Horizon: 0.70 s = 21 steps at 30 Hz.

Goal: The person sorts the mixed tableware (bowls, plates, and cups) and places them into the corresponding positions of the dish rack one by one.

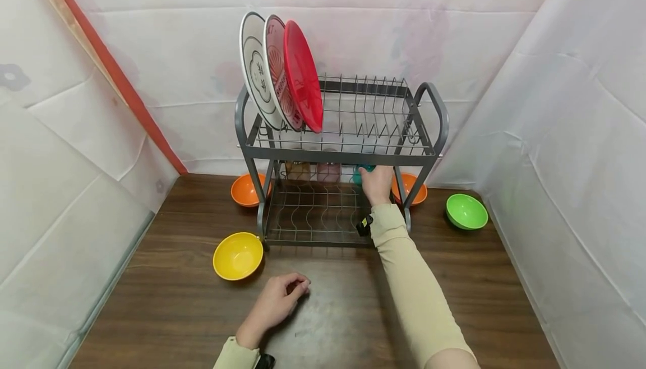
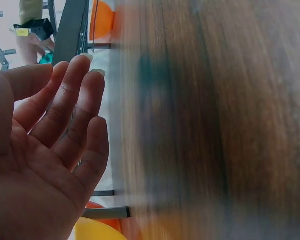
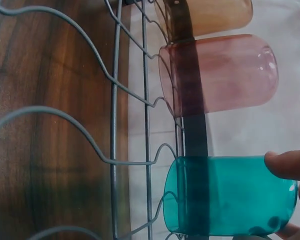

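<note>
My right hand [image 1: 377, 185] reaches under the upper tier of the grey dish rack [image 1: 343, 158]. Its thumb and fingers grip the base end of a clear teal cup [image 3: 240, 192], which sits mouth-down on the wires of the lower tier at the back. Beside it stand a pink cup [image 3: 230, 75] and an amber cup [image 3: 217, 17], also upside down. My left hand [image 1: 275, 301] rests near the table's middle in front of the rack, fingers loosely curled and holding nothing; its palm shows in the left wrist view.
Upright in the upper tier's left are a white plate [image 1: 254, 72], a patterned plate [image 1: 277, 66] and a red plate [image 1: 303, 77]. Orange bowls [image 1: 244, 190] flank the rack; a yellow bowl [image 1: 238, 256] lies front left, a green bowl [image 1: 466, 212] right. Curtains enclose the table.
</note>
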### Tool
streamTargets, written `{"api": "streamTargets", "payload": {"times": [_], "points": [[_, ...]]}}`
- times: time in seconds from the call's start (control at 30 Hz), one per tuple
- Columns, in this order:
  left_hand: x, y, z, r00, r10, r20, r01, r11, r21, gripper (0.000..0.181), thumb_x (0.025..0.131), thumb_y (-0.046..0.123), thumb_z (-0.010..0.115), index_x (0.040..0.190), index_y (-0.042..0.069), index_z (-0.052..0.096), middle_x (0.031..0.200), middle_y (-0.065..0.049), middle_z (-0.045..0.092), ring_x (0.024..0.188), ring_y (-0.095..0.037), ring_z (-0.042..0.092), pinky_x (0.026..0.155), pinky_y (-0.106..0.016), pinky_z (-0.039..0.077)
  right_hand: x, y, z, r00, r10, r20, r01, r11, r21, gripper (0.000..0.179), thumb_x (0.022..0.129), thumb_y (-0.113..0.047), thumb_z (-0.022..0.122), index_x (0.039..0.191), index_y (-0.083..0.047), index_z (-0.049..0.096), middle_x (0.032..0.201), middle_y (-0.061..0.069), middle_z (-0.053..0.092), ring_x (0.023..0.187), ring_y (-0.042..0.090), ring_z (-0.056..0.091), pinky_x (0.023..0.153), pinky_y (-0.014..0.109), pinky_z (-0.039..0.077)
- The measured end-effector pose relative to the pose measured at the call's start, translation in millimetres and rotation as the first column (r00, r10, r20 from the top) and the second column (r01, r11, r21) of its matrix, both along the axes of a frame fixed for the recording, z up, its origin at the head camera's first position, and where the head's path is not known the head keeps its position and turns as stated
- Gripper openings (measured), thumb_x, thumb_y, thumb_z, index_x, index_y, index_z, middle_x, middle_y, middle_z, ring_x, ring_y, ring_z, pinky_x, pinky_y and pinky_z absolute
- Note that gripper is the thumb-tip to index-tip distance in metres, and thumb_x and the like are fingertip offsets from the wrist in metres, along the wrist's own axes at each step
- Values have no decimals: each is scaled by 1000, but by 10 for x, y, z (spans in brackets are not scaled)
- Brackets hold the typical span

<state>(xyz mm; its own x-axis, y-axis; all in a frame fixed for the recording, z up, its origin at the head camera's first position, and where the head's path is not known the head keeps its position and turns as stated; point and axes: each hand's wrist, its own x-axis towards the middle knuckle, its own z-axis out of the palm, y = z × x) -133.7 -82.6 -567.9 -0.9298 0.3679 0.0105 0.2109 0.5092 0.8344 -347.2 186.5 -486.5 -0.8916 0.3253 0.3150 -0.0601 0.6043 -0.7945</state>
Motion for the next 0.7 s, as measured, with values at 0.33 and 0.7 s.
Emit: {"api": "streamTargets", "payload": {"times": [0.33,0.7], "points": [[29,-37,-22,1000,-9,3,9,999,35,25,102,27,58,102,7,73,85,1,71,74,-9,62,70,-27,51,-40,8,19,994,70,84,-73,997,28,57,94,-14,71,142,2,45,138,24,48,128,40,46,102,52,42],[29,16,-24,1000,-17,-26,17,1000,-7,22,102,26,59,101,9,74,86,7,71,77,-3,60,74,-28,51,117,71,61,989,141,48,-138,989,-62,63,98,-10,61,154,-3,33,154,22,31,138,40,35,105,54,38]]}}
